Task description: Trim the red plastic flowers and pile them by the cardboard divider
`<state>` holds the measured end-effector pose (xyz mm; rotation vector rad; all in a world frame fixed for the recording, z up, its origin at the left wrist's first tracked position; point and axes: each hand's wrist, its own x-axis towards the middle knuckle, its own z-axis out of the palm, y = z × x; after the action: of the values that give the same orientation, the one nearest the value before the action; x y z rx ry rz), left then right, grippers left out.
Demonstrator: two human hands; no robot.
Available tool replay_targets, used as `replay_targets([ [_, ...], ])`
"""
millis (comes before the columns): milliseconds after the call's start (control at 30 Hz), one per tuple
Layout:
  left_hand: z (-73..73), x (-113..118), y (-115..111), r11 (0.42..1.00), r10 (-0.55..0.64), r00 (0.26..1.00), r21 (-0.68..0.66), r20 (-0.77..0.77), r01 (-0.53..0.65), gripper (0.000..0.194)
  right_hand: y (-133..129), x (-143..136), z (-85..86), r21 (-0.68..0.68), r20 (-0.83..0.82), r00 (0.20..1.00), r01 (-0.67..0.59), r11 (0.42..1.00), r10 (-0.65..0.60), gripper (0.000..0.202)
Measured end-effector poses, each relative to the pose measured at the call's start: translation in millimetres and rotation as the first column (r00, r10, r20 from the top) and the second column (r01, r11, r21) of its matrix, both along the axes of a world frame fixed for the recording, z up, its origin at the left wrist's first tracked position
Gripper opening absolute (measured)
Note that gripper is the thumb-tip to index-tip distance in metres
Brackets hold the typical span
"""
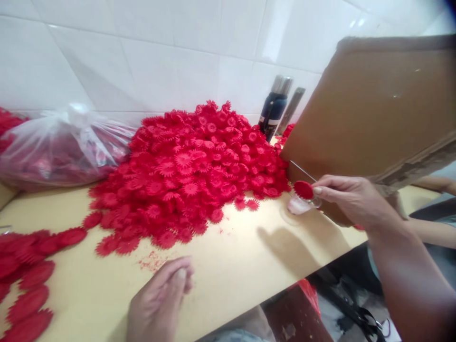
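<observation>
A large heap of red toothed flower discs [192, 166] lies on the pale yellow table [242, 266]. My right hand [351, 194], at the right above the table, pinches a small dark red disc [303, 189] beside the cardboard box. A thin metal rod [302, 170] reaches from its fingertips toward the upper left. Just below is a small clear dish [299, 205] with something whitish in it. In front of the heap my left hand [162, 299] is curled with its fingers together; what it holds, if anything, is hidden.
A tied plastic bag [64, 152] of red pieces sits at the back left, and larger red discs [30, 304] at the left edge. A dark blue flask [273, 108] stands by the tiled wall. A cardboard box [377, 109] rises at right, with another person's arm [431, 232] beyond.
</observation>
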<state>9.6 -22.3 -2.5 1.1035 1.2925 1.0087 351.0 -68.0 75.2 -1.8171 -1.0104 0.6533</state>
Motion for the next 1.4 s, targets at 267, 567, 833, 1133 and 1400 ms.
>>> replay_targets([
  [267,6.0,59.2,27.6,0.956,-0.244,0.870,-0.046,0.428,0.291,0.028,65.0,-121.7,-64.6,0.117,-0.402,0.717,-0.576,0.809,0.569,0.023],
  [567,-6.4,12.0,32.7,0.996,0.028,0.922,-0.090,0.386,0.007,0.009,82.4,-160.4,-62.5,-0.054,0.146,0.659,-0.740,0.671,0.738,0.020],
  [833,-1.9,-8.9,38.2,0.976,0.131,0.859,-0.218,0.495,-0.024,0.017,87.3,-169.0,-68.8,-0.066,0.260,0.623,-0.751,0.657,0.738,0.028],
  [1133,-2.9,0.0,55.5,0.960,0.278,0.893,-0.141,0.354,-0.243,0.033,105.8,-200.8,-57.0,0.096,0.365,0.614,-0.773,0.627,0.700,0.039],
  [1400,14.2,17.1,55.9,0.961,0.274,0.742,-0.140,0.611,-0.239,0.035,126.5,-252.5,-43.3,0.298,0.288,0.748,-0.663,0.686,0.598,0.041],
])
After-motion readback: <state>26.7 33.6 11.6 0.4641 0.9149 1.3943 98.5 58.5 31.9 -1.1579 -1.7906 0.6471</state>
